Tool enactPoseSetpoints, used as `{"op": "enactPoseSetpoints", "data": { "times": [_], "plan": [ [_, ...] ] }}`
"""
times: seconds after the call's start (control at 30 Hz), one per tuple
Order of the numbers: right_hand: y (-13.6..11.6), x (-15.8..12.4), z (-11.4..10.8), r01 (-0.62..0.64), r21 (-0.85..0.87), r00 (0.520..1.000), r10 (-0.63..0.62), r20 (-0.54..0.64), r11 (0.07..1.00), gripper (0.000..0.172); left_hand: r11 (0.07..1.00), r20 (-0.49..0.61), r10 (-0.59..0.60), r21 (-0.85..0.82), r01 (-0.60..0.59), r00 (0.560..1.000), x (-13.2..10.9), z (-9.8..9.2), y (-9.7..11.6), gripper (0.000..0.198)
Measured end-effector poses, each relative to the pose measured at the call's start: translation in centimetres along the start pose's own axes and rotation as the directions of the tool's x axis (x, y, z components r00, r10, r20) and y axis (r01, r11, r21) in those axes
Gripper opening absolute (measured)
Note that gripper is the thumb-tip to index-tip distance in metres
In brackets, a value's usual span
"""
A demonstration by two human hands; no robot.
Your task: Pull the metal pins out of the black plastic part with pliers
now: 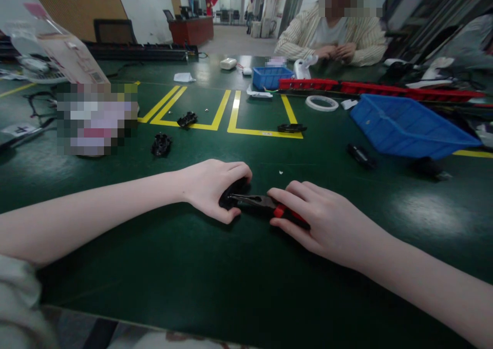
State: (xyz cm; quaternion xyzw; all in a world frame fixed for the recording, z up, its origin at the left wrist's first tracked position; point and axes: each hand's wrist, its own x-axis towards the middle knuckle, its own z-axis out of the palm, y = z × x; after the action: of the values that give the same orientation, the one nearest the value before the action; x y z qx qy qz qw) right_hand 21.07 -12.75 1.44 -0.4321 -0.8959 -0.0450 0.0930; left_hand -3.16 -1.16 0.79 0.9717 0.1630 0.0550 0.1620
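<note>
My left hand is wrapped round a black plastic part, which its fingers partly cover. In my right hand are long-nose pliers with red and black handles. Their jaws point left, and the tips touch or reach into the black part; whether they grip anything there I cannot tell. Beyond my left hand lie two loose black plastic pieces, a nearer piece and a farther piece. A tiny white scrap rests just past the pliers.
A blue bin stands at the right, with a dark part before it. Farther back are a tape roll, a long red strip and a smaller blue bin. Across the green table sits a person in a striped sleeve.
</note>
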Motion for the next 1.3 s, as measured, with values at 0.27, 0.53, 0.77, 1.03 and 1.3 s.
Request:
{"op": "enactPoseSetpoints", "data": {
  "times": [0.27,0.53,0.77,1.03,1.3],
  "plan": [
    [0.1,0.0,-0.3,-0.014,0.016,1.0,0.014,0.02,1.0,0.039,1.0,-0.011,-0.004,-0.016,0.004,1.0,0.0,0.0,-0.1,0.047],
    [0.3,-0.2,-0.4,-0.017,0.009,1.0,0.017,0.016,1.0,0.04,1.0,-0.028,0.006,-0.018,-0.007,1.0,0.1,0.0,0.1,0.046],
    [0.2,-0.1,-0.2,-0.013,0.014,1.0,0.013,-0.008,1.0,0.039,0.999,-0.015,0.032,0.0,-0.032,0.999,0.0,-0.3,0.2,0.048],
    [0.6,-0.5,0.5,0.049,-0.115,0.992,-0.061,-0.109,0.992,0.042,0.987,-0.059,0.1,0.134,-0.092,0.993,-0.1,-0.5,0.2,0.049],
    [2.0,-1.7,0.4,0.045,-0.086,0.984,-0.059,-0.167,0.995,0.042,0.983,-0.093,0.118,0.154,-0.103,0.989,0.1,0.1,-0.7,0.064]
  ]
}}
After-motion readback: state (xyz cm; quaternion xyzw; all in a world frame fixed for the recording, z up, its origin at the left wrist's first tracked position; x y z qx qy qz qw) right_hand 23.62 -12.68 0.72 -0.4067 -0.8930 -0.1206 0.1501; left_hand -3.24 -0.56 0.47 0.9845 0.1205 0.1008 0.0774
